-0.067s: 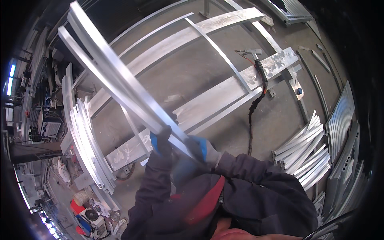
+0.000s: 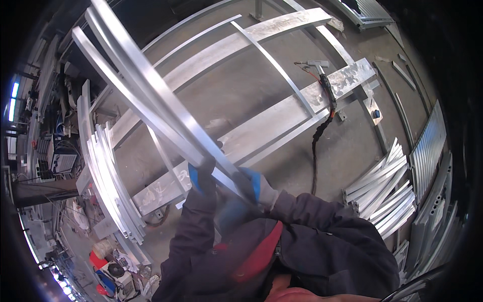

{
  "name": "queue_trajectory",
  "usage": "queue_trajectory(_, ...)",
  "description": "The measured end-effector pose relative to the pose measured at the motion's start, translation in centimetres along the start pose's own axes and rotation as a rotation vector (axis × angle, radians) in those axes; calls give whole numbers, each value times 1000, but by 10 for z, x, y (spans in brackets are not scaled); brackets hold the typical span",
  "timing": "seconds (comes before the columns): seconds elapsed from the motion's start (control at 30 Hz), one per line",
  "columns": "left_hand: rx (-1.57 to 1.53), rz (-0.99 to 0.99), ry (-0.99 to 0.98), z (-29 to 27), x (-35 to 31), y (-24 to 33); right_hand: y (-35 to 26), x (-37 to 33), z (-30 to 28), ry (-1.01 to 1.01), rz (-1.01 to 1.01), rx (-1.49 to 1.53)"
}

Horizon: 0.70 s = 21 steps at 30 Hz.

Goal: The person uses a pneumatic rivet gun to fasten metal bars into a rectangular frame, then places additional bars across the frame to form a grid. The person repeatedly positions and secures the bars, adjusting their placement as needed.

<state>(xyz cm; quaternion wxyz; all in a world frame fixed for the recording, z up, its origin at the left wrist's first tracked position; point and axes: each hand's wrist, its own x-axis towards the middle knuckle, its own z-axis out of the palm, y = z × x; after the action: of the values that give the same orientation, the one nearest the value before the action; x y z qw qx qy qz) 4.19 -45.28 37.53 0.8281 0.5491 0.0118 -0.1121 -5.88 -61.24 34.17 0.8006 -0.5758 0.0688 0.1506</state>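
Note:
Long silvery metal bars slant from my body up to the far left, held above a metal frame. Their far ends spread a little apart and their near ends come together at my hands; how many there are I cannot tell for certain. My left hand, in a dark glove with blue, is closed round the bars from the left side. Against their near end, my right hand grips from the right in a similar glove. Blur and the bars hide part of my fingers.
Below lies the frame of wide metal beams and thin crosspieces. A welding torch with a dark cable rests across a beam. Piles of metal bars lie at right and left. A box-shaped machine stands lower left.
The far ends of the bars have shifted slightly upward in the picture. Both hands keep their grip in nearly the same place.

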Motion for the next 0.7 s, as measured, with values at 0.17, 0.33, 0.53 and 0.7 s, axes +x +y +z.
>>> queue_trajectory(0.17,177,-2,216,3,57,-29,-8,46,-63,270,128,115)
queue_trajectory(0.33,484,76,474,-92,126,-86,-22,97,-177,386,144,-562)
queue_trajectory(0.53,600,-314,620,-145,76,-211,16,127,-236,468,383,-526)
queue_trajectory(0.7,666,-272,654,-133,71,-247,26,180,-277,482,344,-653)
